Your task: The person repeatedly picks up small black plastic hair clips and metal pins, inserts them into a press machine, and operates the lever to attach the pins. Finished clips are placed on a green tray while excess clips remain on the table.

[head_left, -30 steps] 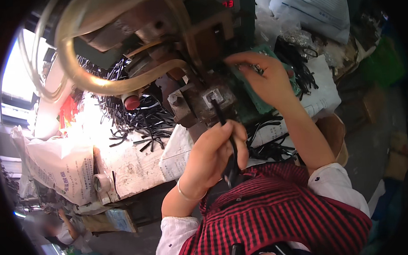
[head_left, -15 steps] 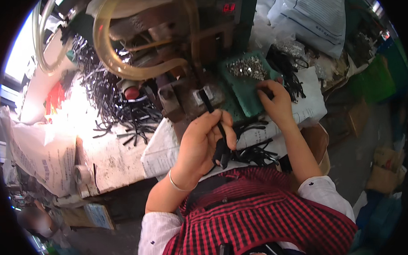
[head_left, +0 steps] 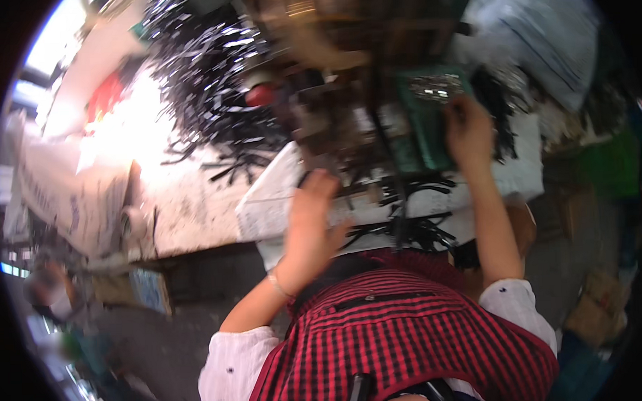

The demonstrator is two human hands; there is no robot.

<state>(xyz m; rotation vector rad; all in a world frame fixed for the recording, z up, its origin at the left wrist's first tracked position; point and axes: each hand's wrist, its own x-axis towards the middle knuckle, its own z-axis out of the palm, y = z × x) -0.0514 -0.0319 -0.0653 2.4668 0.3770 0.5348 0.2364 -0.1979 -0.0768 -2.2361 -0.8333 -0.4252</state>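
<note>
one black strip (head_left: 398, 187) between hands, axis fore-aft; metal fittings (head_left: 437, 87) at tray (head_left: 427, 134) far edge, nearer right hand (head_left: 471, 133), grip unclear; left hand (head_left: 313, 218) released.

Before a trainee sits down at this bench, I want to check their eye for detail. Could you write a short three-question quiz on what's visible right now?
1. Multiple choice: what lies at the far end of the green tray?
A) a tape roll
B) small metal pieces
C) a white sack

2. True or false: in the picture, the red button sits to the right of the tray.

3. Fill in the blank: the hand nearer the tray is the person's ____ one.

Key:
1. B.
2. False; the red button is to the left of it.
3. Right; the right hand is at the tray's right side.
</note>
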